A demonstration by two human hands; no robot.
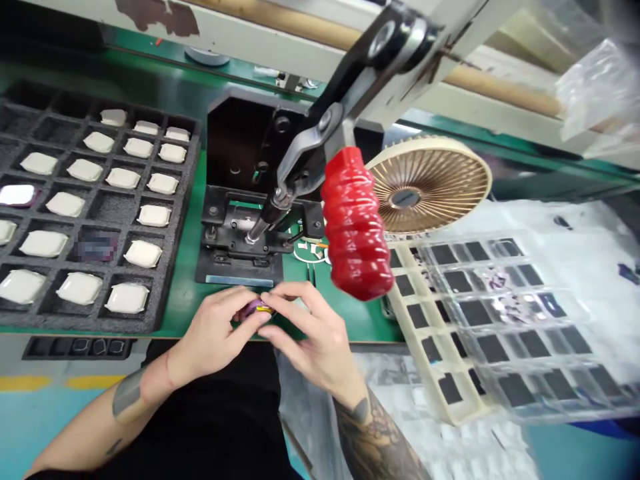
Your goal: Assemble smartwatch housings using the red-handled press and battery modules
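Note:
Near the front edge of the green bench, my left hand [217, 330] pinches a small purple part [249, 308] with a yellow strip along its side. My right hand [315, 330] meets it from the other side, its index fingertip and thumb closing at the part's right end. Most of the part is hidden by fingers, so its exact kind cannot be made out. Just beyond both hands stands a black hand press [245, 230] with its metal rod angled down to the fixture. Its red ribbed handle [356, 227] hangs above and to the right of my hands.
On the left, a grey foam tray [173, 257] holds several whitish squarish pieces. A round beige fan [430, 187] stands behind the handle. To the right lie a cream compartment tray [407, 320] and clear plastic trays [515, 320]. Tweezers [311, 273] and small scraps lie beside the press.

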